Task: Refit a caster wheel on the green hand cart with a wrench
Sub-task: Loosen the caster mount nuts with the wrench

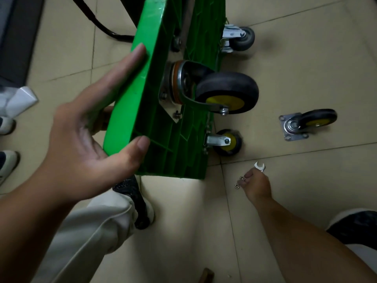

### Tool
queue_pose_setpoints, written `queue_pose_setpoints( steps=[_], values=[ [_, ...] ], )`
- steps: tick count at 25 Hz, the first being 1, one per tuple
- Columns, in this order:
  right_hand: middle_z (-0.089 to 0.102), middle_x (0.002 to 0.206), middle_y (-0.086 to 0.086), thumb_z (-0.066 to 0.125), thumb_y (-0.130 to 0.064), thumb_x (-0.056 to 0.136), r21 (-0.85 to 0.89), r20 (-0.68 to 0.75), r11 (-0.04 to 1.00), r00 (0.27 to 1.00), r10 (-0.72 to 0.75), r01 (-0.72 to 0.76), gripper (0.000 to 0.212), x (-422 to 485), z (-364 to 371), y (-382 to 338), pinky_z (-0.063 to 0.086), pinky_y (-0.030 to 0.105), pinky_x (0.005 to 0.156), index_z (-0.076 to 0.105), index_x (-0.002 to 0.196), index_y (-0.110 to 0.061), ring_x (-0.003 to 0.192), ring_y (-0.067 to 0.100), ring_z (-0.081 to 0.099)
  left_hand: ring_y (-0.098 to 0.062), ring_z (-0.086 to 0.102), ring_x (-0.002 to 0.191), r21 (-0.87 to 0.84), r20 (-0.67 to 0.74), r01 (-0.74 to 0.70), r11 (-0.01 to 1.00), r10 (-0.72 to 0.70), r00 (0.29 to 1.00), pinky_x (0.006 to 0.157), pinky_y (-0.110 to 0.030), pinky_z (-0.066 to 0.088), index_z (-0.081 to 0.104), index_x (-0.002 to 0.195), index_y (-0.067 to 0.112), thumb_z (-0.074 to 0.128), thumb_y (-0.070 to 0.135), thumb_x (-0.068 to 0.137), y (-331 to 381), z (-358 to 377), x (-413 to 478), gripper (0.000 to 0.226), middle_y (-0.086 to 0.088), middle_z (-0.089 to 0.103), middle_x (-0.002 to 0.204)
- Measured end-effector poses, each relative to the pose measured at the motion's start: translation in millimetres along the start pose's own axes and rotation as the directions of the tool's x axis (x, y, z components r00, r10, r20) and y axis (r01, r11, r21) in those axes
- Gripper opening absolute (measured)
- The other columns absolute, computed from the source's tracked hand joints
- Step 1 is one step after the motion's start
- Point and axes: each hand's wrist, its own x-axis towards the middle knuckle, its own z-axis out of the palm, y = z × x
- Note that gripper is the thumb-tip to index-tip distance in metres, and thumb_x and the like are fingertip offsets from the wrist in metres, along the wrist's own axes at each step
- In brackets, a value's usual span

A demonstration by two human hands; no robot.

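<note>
The green hand cart (155, 58) stands tipped on its side, its ribbed underside facing right. My left hand (85, 139) holds its near edge, fingers straight along the top face and thumb under the corner. A swivel caster (226, 92) with a black tyre and yellow hub sits bolted to the underside. A loose caster wheel (306, 123) lies on the floor tiles at the right. My right hand (255, 186) is down on the floor, fingers curled round a silver wrench (259, 166) whose open jaw sticks out. Two small nuts (239, 181) lie at its fingertips.
Two more casters are mounted on the cart, a grey one (240, 37) far and a yellow-hubbed one (226, 141) near. My knee and black shoe (134, 201) are under the cart's corner. White shoes (6, 144) stand at the left edge. A black handle tube (102, 25) curves behind the cart.
</note>
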Motion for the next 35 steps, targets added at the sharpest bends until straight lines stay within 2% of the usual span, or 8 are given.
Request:
queue_pose_setpoints(
  steps=[4,8,11,15,18,28,31,35],
  values=[
    [0.071,0.090,0.018,0.077,-0.012,0.082,-0.135,-0.016,0.989,0.998,-0.057,0.054,0.012,-0.1,-34.4,-31.4,0.048,0.030,0.075,0.069,0.085,-0.004,0.090,0.034,0.067,-0.012,0.050,0.139,-0.046,0.039,0.071,0.996,-0.070,0.997,0.104,-0.018,0.045,0.028,0.156,0.001,0.063,0.026,0.083,11.1,-3.3,4.5,0.084,-0.007,0.046,0.155],
    [0.069,0.087,0.014,0.073,-0.033,0.087,-0.287,-0.142,0.899,0.914,-0.380,0.329,0.022,5.4,-130.7,-162.3,0.050,0.035,0.075,0.061,0.077,-0.017,0.087,0.035,0.065,0.000,0.064,0.115,-0.077,0.044,0.164,0.983,-0.161,0.986,0.087,-0.023,0.059,0.037,0.156,0.037,0.068,0.036,0.078,26.9,-13.3,-0.5,0.084,0.026,0.053,0.142],
    [0.066,0.081,0.006,0.075,-0.036,0.086,-0.345,-0.248,0.713,0.674,-0.696,0.610,0.023,-20.3,-202.2,-275.9,0.049,0.035,0.073,0.066,0.085,-0.015,0.079,0.030,0.063,-0.010,0.070,0.097,0.085,0.060,0.254,0.964,-0.259,0.964,0.080,-0.039,0.060,0.026,0.149,0.061,0.067,0.054,0.076,34.6,-15.2,1.4,0.084,0.018,0.063,0.129],
    [0.063,0.093,0.004,0.081,-0.043,0.079,-0.453,0.013,0.231,0.265,-0.964,0.861,0.042,-79.0,-236.6,-355.0,0.048,0.031,0.073,0.067,0.103,-0.012,0.081,0.016,0.056,-0.007,0.062,0.078,0.256,0.068,0.297,0.920,-0.324,0.944,0.066,-0.028,0.048,0.014,0.150,0.060,0.068,0.060,0.083,48.8,-12.6,7.4,0.086,0.010,0.062,0.123],
    [0.059,0.113,0.004,0.081,-0.050,0.073,-0.514,0.209,0.010,0.137,-0.968,0.857,0.065,-97.4,-222.3,-364.6,0.047,0.030,0.089,0.061,0.123,-0.013,0.103,0.017,0.053,-0.011,0.063,0.087,0.284,0.070,0.301,0.910,-0.333,0.941,0.074,-0.030,0.051,0.002,0.155,0.052,0.069,0.052,0.085,50.7,-4.7,8.1,0.097,0.009,0.050,0.147],
    [0.030,0.162,-0.002,0.071,-0.063,0.075,-0.618,0.524,-0.258,0.144,-0.840,0.743,0.105,-66.6,-204.2,-421.3,0.015,0.042,0.121,0.020,0.159,-0.028,0.151,0.022,0.020,-0.017,0.059,0.119,0.040,0.114,0.321,0.946,-0.324,0.939,0.089,-0.042,0.056,0.008,0.153,0.062,0.056,0.031,0.077,37.1,-15.0,-0.3,0.095,0.026,0.030,0.160],
    [0.037,0.157,-0.001,0.057,-0.078,0.075,-0.581,0.618,-0.347,0.122,-0.777,0.736,0.096,-55.5,-197.2,-444.9,0.004,0.038,0.123,0.032,0.153,-0.028,0.151,0.021,0.022,-0.013,0.049,0.135,0.035,0.154,0.315,0.949,-0.316,0.936,0.101,-0.044,0.052,0.009,0.152,0.064,0.057,0.027,0.080,28.4,-26.5,-2.9,0.095,0.025,0.023,0.162],
    [0.053,0.119,0.000,0.048,-0.074,0.079,-0.489,0.565,-0.297,0.038,-0.824,0.820,0.067,-56.7,-181.1,-451.3,0.039,0.048,0.109,0.056,0.120,-0.022,0.118,0.022,0.045,-0.002,0.034,0.147,-0.131,0.282,0.362,0.923,-0.315,0.906,0.113,-0.038,0.046,0.021,0.153,0.060,0.063,-0.002,0.087,15.9,-48.9,-4.3,0.099,0.024,0.023,0.163]
  ],
)
